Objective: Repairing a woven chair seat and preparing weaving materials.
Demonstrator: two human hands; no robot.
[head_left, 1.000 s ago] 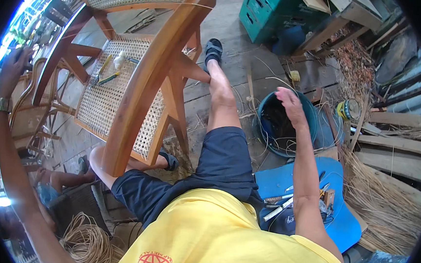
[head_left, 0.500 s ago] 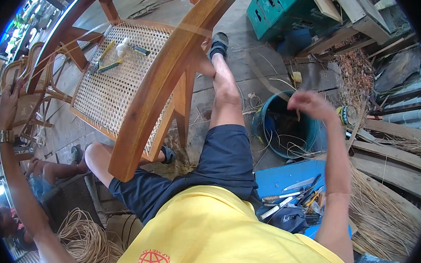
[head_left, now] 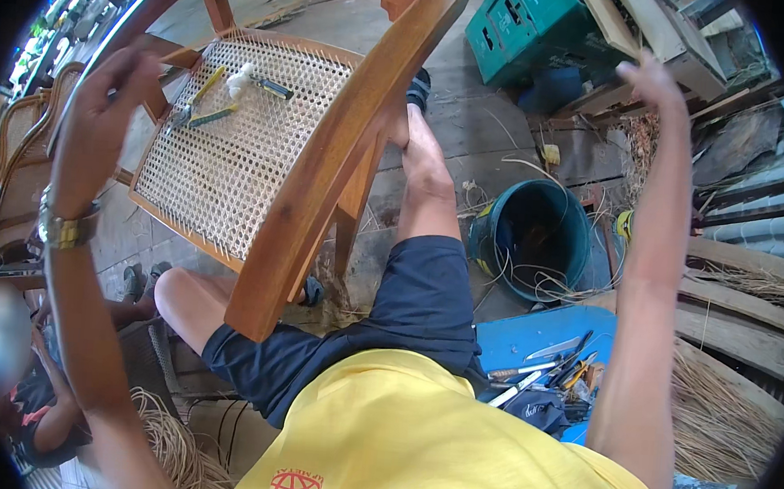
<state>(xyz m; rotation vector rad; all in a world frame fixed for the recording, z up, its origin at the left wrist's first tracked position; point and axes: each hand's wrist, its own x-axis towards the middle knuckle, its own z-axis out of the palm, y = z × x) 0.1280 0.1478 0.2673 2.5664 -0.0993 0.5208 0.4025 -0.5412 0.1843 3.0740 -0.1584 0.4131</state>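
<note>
A wooden armchair [head_left: 319, 176] with a woven cane seat [head_left: 234, 161] stands in front of me, one armrest slanting toward my lap. My left hand [head_left: 100, 129], wearing a wristwatch [head_left: 68, 225], is raised by the chair's far-left side. Its fingers are curled in, and whatever they hold does not show. My right hand [head_left: 655, 86] is lifted high on the right, near the wooden planks, its fingers smeared by motion. On the seat lie a yellow-handled tool [head_left: 207, 86], a white lump [head_left: 239, 79], a dark-handled tool [head_left: 274, 88] and green-yellow pliers [head_left: 212, 117].
A teal bucket [head_left: 577, 226] with loose cane strands stands beside my right leg. Nearer lies a blue tray [head_left: 506, 330] of knives and tools. There is a green crate [head_left: 516, 35] beyond, cane bundles [head_left: 717, 413] at right, a cane coil [head_left: 173, 447] and a seated person [head_left: 48, 411] at left.
My left hand has come up and inward from the left armrest. My right hand has swung up and away from above the bucket. A blurred strand across the chair no longer shows.
</note>
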